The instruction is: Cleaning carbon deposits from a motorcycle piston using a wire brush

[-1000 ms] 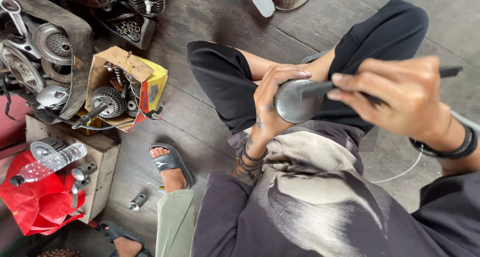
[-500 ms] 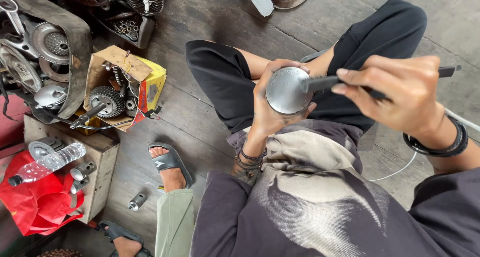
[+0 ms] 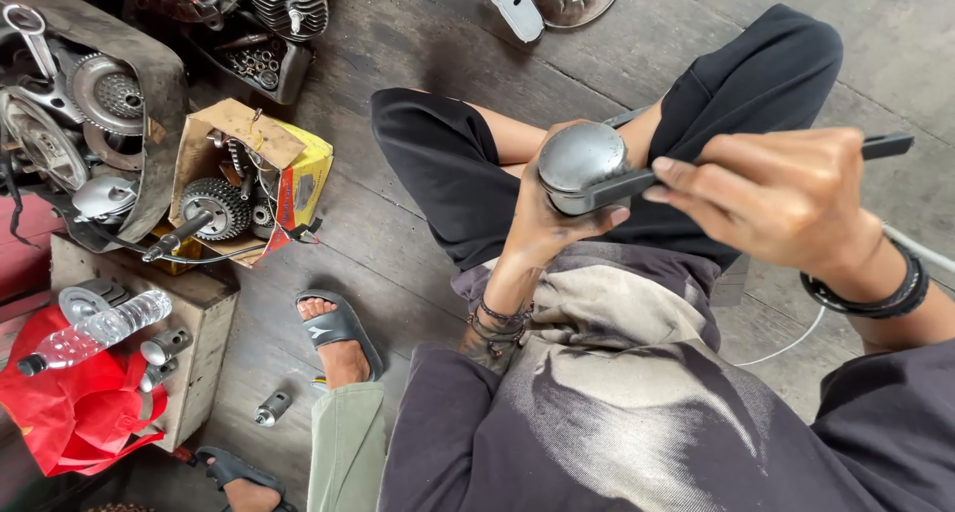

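Workshop floor: gear-filled carton, bottle.

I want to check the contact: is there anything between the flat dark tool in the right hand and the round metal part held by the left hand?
Nothing visible: the flat dark tool in the right hand lies directly against the round metal part, which the left hand cups from below.

Worn grey plank floor in daylight, a wooden crate at left.
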